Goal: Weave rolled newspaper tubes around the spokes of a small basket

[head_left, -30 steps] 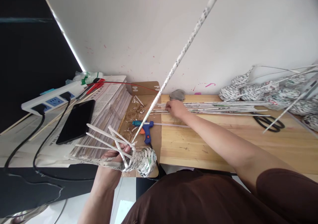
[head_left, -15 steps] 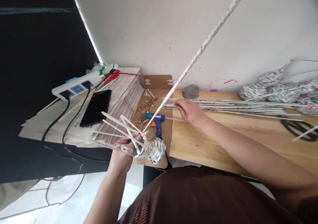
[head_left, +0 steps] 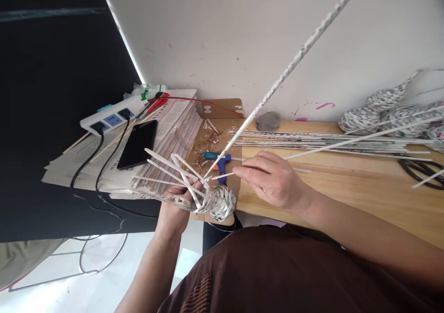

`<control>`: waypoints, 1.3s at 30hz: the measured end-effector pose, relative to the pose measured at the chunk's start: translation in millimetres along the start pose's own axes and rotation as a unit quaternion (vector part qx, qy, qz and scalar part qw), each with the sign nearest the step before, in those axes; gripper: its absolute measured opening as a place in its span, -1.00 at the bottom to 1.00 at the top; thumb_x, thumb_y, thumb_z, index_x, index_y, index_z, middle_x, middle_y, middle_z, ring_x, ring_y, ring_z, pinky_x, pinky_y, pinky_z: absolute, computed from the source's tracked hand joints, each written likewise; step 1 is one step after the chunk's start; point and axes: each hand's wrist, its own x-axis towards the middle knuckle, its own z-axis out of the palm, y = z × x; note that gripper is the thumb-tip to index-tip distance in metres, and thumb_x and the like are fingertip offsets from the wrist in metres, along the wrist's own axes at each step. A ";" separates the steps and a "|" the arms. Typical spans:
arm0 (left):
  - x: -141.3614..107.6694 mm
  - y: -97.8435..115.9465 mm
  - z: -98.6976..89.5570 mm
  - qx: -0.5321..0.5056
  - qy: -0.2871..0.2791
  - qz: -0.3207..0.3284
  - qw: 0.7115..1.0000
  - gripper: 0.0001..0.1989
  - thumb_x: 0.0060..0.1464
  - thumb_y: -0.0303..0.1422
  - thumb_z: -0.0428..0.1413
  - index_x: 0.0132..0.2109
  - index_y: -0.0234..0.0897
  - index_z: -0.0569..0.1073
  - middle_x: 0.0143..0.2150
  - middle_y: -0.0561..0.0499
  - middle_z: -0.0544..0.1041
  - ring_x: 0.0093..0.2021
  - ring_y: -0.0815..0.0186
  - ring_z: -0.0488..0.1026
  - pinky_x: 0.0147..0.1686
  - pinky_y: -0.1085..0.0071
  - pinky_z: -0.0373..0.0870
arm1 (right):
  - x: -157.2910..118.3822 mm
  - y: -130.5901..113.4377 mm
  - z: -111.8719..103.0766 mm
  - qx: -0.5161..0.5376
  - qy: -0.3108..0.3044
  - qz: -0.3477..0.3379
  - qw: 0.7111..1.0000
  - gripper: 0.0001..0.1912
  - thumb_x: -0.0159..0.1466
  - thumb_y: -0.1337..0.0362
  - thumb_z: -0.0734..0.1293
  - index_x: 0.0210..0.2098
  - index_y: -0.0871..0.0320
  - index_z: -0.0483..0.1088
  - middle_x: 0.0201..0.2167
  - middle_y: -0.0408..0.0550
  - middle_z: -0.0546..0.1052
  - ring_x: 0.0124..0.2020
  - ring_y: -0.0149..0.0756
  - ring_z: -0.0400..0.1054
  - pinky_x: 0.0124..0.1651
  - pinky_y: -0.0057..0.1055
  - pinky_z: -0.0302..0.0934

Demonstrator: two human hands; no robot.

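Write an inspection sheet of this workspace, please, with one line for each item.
Surface: wooden table, with cardboard at its left part.
Job's things: woven piece with sticks standing out; a bundle of paper sticks lies on the table.
Clutter: scraps and glue gun on the cardboard; phone on stacked newspapers.
Hands: left hand holds the woven piece; right hand grips one loose stick.
Cables: two black cables plugged into the power strip.
Surroundings: wall with pink marks; liquid spills, nothing seen.
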 end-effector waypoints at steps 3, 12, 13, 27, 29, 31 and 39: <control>-3.0 1.5 0.5 0.010 -0.005 0.011 1.000 -0.64 -0.42 -0.30 0.49 -0.45 -0.32 0.52 -0.55 0.08 0.53 -0.57 0.41 0.38 -0.49 0.47 0.28 | -1.1 -2.9 -1.5 -0.022 -0.015 -0.009 1.000 -0.76 0.35 0.49 0.29 -0.08 0.15 0.53 -0.24 -0.01 0.62 -0.28 -0.24 0.40 -0.23 -0.26 0.36; -4.6 -7.3 -1.3 0.035 -0.022 0.017 0.999 -0.69 -0.29 -0.28 0.46 -0.40 -0.32 0.57 -0.51 0.06 0.56 -0.55 0.39 0.41 -0.47 0.46 0.30 | -0.1 -13.8 -8.2 -0.083 -0.040 -0.029 0.995 -0.78 0.37 0.46 0.29 -0.10 0.16 0.56 -0.25 0.02 0.60 -0.25 -0.19 0.37 -0.23 -0.23 0.28; -5.1 -7.9 -1.9 0.044 -0.021 0.020 0.999 -0.70 -0.27 -0.28 0.45 -0.38 -0.32 0.58 -0.50 0.05 0.57 -0.53 0.38 0.42 -0.46 0.46 0.32 | -0.4 -15.0 -8.4 -0.088 -0.048 -0.028 0.995 -0.78 0.37 0.46 0.29 -0.10 0.17 0.56 -0.25 0.02 0.60 -0.25 -0.19 0.37 -0.23 -0.23 0.28; -12.7 -8.1 -0.2 0.172 0.004 0.086 0.981 -0.80 -0.19 -0.39 0.40 -0.32 -0.29 0.68 -0.39 -0.02 0.67 -0.33 0.18 0.58 -0.32 0.40 0.42 | 1.6 -29.3 -8.9 -0.076 -0.110 0.031 0.991 -0.78 0.40 0.43 0.25 -0.23 0.17 0.55 -0.34 -0.01 0.57 -0.23 -0.18 0.37 -0.20 -0.26 0.24; -15.7 -5.1 2.3 0.195 0.002 0.101 0.976 -0.83 -0.18 -0.39 0.39 -0.33 -0.28 0.68 -0.38 -0.02 0.67 -0.31 0.17 0.59 -0.29 0.39 0.44 | 2.0 -30.6 -8.7 -0.075 -0.114 0.034 0.990 -0.78 0.39 0.45 0.26 -0.24 0.17 0.54 -0.36 -0.01 0.56 -0.26 -0.18 0.36 -0.22 -0.26 0.22; -18.4 -2.9 4.6 0.214 -0.002 0.110 0.971 -0.85 -0.15 -0.39 0.37 -0.32 -0.27 0.68 -0.39 -0.01 0.67 -0.33 0.18 0.58 -0.28 0.38 0.45 | 1.9 -32.0 -8.1 -0.066 -0.119 0.039 0.990 -0.79 0.38 0.46 0.26 -0.25 0.18 0.54 -0.37 -0.02 0.55 -0.28 -0.19 0.35 -0.24 -0.27 0.22; -20.6 -3.6 9.3 0.225 -0.012 0.117 0.967 -0.86 -0.11 -0.39 0.34 -0.30 -0.25 0.69 -0.42 0.00 0.66 -0.41 0.21 0.55 -0.38 0.41 0.43 | -0.3 -35.4 -6.8 -0.046 -0.130 0.057 0.989 -0.83 0.36 0.46 0.28 -0.29 0.21 0.51 -0.37 -0.01 0.52 -0.30 -0.20 0.35 -0.21 -0.27 0.29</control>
